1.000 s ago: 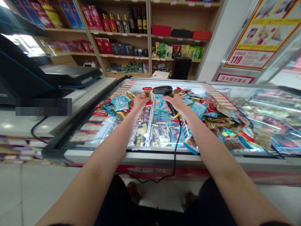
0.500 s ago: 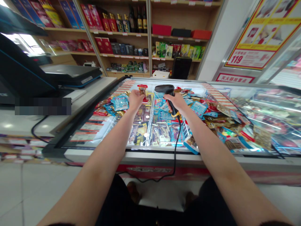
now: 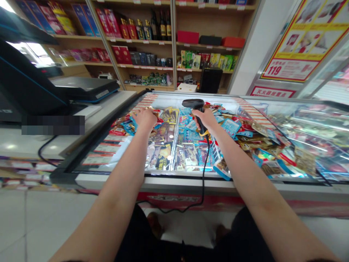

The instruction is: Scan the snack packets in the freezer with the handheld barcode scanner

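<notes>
Currently, the hands stand apart: the right hand (image 3: 204, 119) grips a barcode scanner (image 3: 193, 103), while the left hand (image 3: 144, 118) rests on snack packets (image 3: 144, 125), its hold unclear.

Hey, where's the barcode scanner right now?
In the head view, the barcode scanner is gripped in the right hand, above the snack freezer, just right of the wire divider, its black cable hanging over the front edge.

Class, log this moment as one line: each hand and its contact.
left hand: on snack packets | right hand: gripping corded barcode scanner | place: shop display chest
</notes>
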`<state>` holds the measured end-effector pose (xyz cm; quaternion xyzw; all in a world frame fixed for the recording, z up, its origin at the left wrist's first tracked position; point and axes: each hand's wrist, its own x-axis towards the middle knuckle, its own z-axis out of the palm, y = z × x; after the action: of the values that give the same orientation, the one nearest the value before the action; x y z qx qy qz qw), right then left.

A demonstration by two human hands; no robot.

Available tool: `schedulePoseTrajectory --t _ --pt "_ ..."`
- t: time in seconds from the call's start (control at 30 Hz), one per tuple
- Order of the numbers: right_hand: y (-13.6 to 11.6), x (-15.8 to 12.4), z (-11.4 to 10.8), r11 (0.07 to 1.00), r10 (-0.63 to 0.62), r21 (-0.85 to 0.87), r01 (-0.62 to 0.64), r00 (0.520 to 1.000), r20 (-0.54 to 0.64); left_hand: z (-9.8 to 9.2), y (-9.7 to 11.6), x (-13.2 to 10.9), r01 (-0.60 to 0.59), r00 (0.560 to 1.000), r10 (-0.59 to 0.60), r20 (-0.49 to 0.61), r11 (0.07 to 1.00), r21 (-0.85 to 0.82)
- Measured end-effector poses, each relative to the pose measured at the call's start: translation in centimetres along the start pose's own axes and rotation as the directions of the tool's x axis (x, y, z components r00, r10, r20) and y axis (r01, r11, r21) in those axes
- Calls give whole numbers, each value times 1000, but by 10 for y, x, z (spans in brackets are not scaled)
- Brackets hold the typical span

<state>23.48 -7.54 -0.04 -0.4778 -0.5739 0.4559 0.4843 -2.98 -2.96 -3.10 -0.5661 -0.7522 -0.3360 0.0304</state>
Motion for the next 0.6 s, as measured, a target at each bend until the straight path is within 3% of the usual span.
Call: schedulePoseTrajectory --t 0.17,0.27,0.33,0.4,0.47,0.5,0.57,0.6 --pt "3 6 -5 999 2 42 1 997 -78 2 13 -5 -84 996 82 -43 995 -52" --pt "6 10 -7 998 43 56 -37 992 -120 12 31 -15 -250 966 257 28 957 -148" --pt "6 11 -8 996 71 63 -62 987 -144 23 46 -27 -399 886 443 139 880 -260" --pt "6 12 -8 995 78 72 -66 982 -173 33 59 -41 -515 738 627 249 762 -393" --pt "6 13 -8 995 77 85 -62 978 -193 41 69 -56 -571 599 732 326 675 -467" --pt "5 12 -8 994 79 90 -62 976 -201 44 72 -62 -595 555 754 351 654 -467" --pt "4 11 -8 993 86 96 -67 973 -213 47 75 -70 -633 517 762 389 647 -425" --pt "3 10 -7 993 86 97 -66 972 -219 49 75 -71 -645 531 749 397 661 -383"
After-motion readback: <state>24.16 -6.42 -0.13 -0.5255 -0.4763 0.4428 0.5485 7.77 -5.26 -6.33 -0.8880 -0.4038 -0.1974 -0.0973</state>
